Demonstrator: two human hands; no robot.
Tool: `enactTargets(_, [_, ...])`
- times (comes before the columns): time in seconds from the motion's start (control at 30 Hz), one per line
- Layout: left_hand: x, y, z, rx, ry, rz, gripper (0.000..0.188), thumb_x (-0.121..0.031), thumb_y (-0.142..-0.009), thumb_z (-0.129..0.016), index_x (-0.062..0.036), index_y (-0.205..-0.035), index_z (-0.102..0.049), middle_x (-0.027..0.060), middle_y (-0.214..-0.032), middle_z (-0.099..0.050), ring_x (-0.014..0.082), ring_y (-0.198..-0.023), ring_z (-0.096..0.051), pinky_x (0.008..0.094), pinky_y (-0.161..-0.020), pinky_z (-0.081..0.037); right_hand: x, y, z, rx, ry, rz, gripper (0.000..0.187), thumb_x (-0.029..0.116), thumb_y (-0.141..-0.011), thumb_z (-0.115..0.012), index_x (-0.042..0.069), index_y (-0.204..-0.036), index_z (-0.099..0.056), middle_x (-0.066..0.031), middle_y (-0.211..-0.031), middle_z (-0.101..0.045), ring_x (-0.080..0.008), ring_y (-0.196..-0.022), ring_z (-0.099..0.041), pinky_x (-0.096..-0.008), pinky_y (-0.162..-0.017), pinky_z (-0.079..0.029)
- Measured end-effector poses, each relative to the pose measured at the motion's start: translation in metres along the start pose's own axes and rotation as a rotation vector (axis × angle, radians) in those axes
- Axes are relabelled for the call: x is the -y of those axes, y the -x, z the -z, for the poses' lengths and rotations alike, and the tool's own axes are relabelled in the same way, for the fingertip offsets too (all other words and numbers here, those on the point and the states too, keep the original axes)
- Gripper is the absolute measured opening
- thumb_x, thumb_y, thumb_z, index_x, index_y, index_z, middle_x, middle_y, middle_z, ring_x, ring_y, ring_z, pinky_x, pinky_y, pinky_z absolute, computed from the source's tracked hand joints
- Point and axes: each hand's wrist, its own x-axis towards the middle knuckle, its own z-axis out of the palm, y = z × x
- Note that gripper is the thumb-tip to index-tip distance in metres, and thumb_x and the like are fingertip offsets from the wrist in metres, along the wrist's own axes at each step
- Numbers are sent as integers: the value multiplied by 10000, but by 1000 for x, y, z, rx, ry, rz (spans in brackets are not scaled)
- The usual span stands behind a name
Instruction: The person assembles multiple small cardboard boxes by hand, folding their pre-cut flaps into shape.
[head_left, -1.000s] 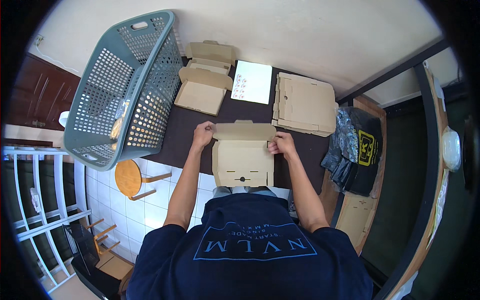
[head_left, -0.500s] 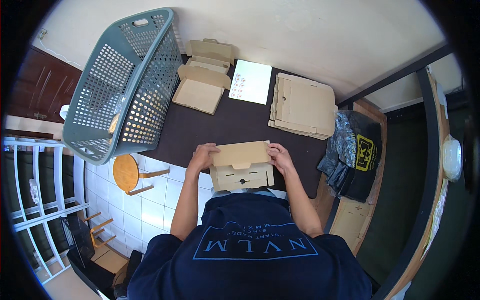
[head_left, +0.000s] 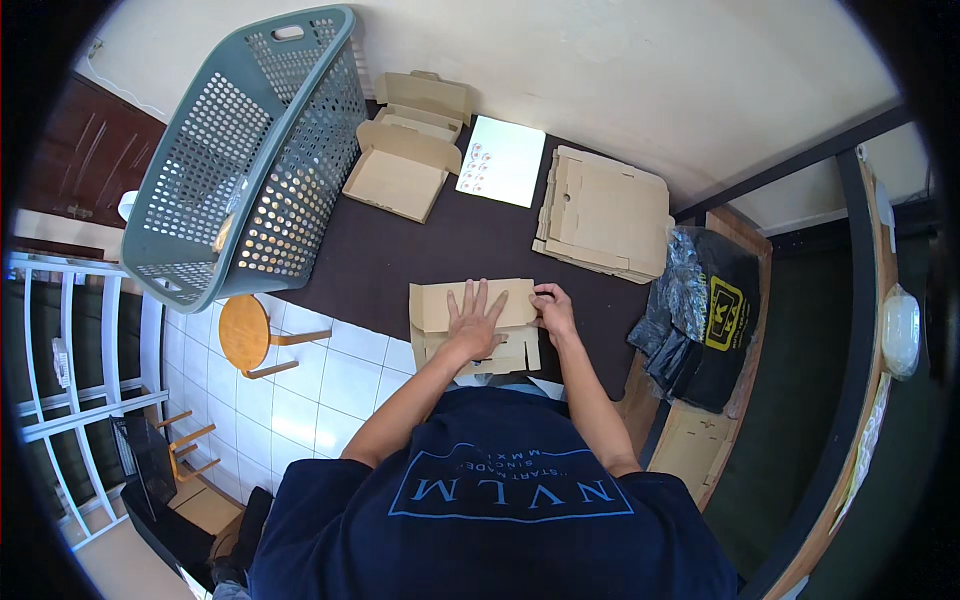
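Observation:
A brown cardboard box (head_left: 436, 306), partly folded, lies at the near edge of the dark table, in front of my body. My left hand (head_left: 476, 324) rests flat on its upper panel with the fingers spread. At the box's right end, my right hand (head_left: 554, 312) pinches the side edge between thumb and fingers. Slots and cut tabs show on the panel nearest me, partly covered by my left hand.
Two opened cardboard boxes (head_left: 398, 182) stand at the back of the dark table (head_left: 375, 262). Beside them lie a white sheet (head_left: 502, 160) and a stack of flat cardboard boxes (head_left: 605, 212). A grey-green perforated basket (head_left: 290, 200) stands left; black plastic bags (head_left: 690, 310) lie right.
My left hand has left the box's left corner and now lies flat on its upper panel. My right hand stays at the right edge.

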Motion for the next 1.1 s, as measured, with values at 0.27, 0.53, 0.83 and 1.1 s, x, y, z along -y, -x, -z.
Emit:
enactTargets(0.27, [20,-23,-4,90,-5,-74,907,-615,-839,-561,-297,-1542,-84,188,-1595,9,411,-1459,60,687,-1088,26,3,-2,0,-30,63,27,196,75,-874,-640,78,-1045,-546,-40,-788,-640,-131,-638,-597,-305,-511,-518])
enactTargets(0.53, [52,-12,27,97,83,-161,966,-488,-707,-762,-243,-1503,-273,213,-1553,-206,407,-1423,-218,560,-1137,-188,-10,-8,5,-3,71,26,139,104,-906,-602,97,-1043,-581,-14,-770,-608,-118,-619,-565,-283,-505,-491])
enactTargets(0.83, [75,-36,68,-215,472,-202,240,-258,-871,-621,-113,-1043,-707,184,-993,-683,380,-964,-633,480,-859,-499,34,3,-7,161,-36,23,437,449,-996,-463,66,-1190,-544,-57,-904,-621,-136,-668,-607,-261,-582,-514])
enactTargets(1.1, [74,-53,79,-405,253,-40,219,-268,-877,-613,-101,-988,-703,139,-1029,-660,355,-1071,-578,498,-902,-445,28,-15,-22,183,97,29,329,227,-978,-525,79,-1272,-510,-52,-900,-627,-126,-695,-622,-265,-546,-543])
